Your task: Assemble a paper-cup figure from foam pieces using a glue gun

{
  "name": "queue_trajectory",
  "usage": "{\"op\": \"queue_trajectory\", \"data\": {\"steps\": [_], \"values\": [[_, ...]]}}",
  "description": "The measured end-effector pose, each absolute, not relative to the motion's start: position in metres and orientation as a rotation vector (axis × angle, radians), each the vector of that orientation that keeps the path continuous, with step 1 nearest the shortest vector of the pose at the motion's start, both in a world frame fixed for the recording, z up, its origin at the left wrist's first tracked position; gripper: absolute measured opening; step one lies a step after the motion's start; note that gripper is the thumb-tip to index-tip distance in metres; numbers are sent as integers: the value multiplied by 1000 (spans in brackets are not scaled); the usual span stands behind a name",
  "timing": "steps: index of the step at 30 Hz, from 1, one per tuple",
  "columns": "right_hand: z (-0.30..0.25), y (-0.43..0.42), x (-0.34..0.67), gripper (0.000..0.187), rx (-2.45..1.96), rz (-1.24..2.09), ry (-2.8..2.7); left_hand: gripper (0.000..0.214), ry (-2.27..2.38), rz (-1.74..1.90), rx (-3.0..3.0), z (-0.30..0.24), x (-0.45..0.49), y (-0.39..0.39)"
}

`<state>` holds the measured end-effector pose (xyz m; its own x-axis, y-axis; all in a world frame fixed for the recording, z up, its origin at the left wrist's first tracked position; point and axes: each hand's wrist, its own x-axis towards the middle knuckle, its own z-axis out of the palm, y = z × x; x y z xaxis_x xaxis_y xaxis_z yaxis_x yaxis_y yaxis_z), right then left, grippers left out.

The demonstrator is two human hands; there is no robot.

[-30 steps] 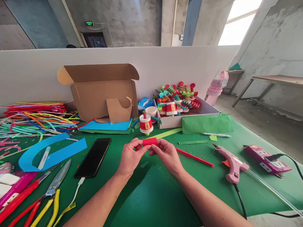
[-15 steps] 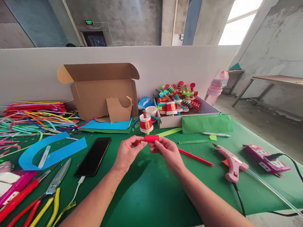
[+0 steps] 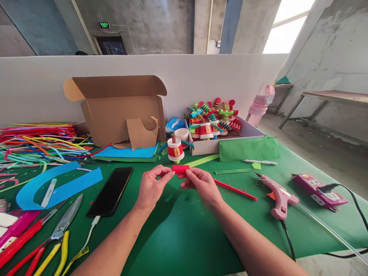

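A small red paper roll (image 3: 180, 169) is held level above the green table, one end in each hand. My left hand (image 3: 152, 186) pinches its left end between thumb and fingertips. On the other side, my right hand (image 3: 202, 184) grips the right end, its thumb on the near face. Just behind the roll stands an upside-down red and white paper cup (image 3: 175, 150) with folded paper arms at its sides. To the right of my right hand lies a narrow red strip (image 3: 236, 190).
A pink glue gun (image 3: 277, 193) and a purple power strip (image 3: 319, 190) lie right. Left are a phone (image 3: 110, 191), scissors (image 3: 66, 222) and a blue paper strip (image 3: 77, 185). Behind stand a cardboard box (image 3: 120, 115) and a white tray (image 3: 202, 148) of paper-cup figures.
The view has shifted slightly, so everything sits a little further left. Both hands keep their hold on the red roll, with hardly any change in the fingers.
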<state>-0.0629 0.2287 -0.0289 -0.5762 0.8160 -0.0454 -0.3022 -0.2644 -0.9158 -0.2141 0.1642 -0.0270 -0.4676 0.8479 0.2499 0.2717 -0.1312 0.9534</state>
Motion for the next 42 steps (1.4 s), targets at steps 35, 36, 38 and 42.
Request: {"op": "queue_trajectory", "data": {"steps": [35, 36, 38, 42], "values": [[-33, 233, -62, 34, -668, 1753, -1377, 22, 1576, 1575, 1172, -28, -214, 164], [-33, 233, -62, 33, -664, 1742, -1362, 20, 1572, 1587, 1185, -28, -215, 165], [-32, 234, -61, 32, -656, 1728, -1301, 17, 1573, 1623, 1208, -28, -217, 165], [-26, 234, -59, 44, -633, 1851, -1093, 11, 1630, 1688, 1294, -28, -220, 165]]}}
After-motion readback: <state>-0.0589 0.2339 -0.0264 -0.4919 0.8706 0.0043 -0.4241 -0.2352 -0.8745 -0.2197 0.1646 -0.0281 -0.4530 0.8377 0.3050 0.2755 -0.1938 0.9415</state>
